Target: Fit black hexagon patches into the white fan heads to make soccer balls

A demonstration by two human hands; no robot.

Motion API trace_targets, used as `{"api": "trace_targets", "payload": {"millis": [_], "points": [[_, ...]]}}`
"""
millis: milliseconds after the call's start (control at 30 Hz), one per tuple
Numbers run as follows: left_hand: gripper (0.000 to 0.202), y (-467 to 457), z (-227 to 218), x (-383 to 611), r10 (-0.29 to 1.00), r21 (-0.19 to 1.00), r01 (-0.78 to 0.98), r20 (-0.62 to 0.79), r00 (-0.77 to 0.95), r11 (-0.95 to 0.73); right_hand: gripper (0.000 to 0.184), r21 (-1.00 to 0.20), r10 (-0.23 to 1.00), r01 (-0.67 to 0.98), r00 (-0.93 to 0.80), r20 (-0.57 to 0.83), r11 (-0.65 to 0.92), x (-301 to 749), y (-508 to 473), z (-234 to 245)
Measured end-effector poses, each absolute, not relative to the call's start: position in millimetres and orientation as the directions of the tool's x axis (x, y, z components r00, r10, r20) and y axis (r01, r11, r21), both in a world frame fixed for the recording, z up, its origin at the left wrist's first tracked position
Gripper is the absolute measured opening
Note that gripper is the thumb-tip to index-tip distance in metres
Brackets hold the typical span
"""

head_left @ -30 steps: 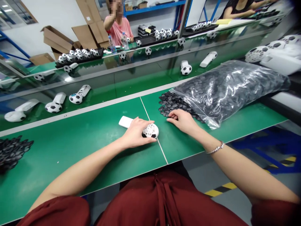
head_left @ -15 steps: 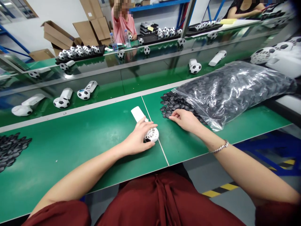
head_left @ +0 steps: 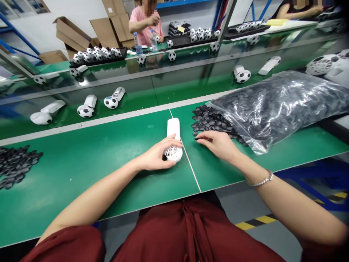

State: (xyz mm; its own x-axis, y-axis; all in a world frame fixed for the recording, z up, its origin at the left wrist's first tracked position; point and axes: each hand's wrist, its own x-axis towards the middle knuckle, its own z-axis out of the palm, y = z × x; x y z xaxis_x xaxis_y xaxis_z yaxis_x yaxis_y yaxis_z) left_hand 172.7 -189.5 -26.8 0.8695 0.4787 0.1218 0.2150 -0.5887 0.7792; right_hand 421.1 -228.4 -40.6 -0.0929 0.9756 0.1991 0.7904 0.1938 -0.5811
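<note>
My left hand (head_left: 160,153) is wrapped round the ball-shaped head of a white handheld fan (head_left: 173,127), whose flat handle points away from me on the green bench. White openwork shows on the head, with a dark patch partly under my fingers. Just short of a pile of black pieces (head_left: 208,118), my right hand (head_left: 216,143) pinches one small black piece (head_left: 196,138) between thumb and fingers. That pile spills from the mouth of a clear plastic bag (head_left: 280,100) full of the same pieces.
A second pile of black pieces (head_left: 19,163) lies at the left. Beyond the bench edge, a green conveyor (head_left: 141,96) carries several football-patterned fans (head_left: 86,109). Across it, a person in pink (head_left: 145,23) sits near trays of football heads (head_left: 95,54) and water bottles (head_left: 154,40).
My right hand has drawn back slightly from the pile with a black piece showing in its pinch. The fan in my left hand has turned so its handle points straighter away.
</note>
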Motion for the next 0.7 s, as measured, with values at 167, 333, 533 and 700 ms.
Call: {"api": "trace_targets", "payload": {"millis": [167, 333, 533, 700], "points": [[0.054, -192.1, -22.0, 177.1, 0.464, 0.767, 0.248, 0.072, 0.883, -0.591, 0.012, -0.72, 0.975, 0.66, -0.181, 0.126, 0.215, 401.2, -244.5, -27.5], [0.06, -200.8, -24.1, 180.6, 0.541, 0.747, 0.317, 0.068, 0.838, -0.584, 0.012, -0.776, 0.959, 0.579, -0.26, 0.117, 0.251, 390.6, -253.8, -21.6], [0.063, -201.9, -29.8, 181.9, 0.562, 0.754, 0.307, 0.098, 0.821, -0.58, 0.01, -0.856, 0.939, 0.424, -0.293, 0.18, 0.296, 372.8, -261.0, -24.4], [0.061, -203.8, -28.4, 185.2, 0.601, 0.77, 0.334, 0.078, 0.796, -0.543, 0.005, -0.901, 0.973, 0.391, -0.199, 0.119, 0.19, 365.5, -256.7, -29.9]]}}
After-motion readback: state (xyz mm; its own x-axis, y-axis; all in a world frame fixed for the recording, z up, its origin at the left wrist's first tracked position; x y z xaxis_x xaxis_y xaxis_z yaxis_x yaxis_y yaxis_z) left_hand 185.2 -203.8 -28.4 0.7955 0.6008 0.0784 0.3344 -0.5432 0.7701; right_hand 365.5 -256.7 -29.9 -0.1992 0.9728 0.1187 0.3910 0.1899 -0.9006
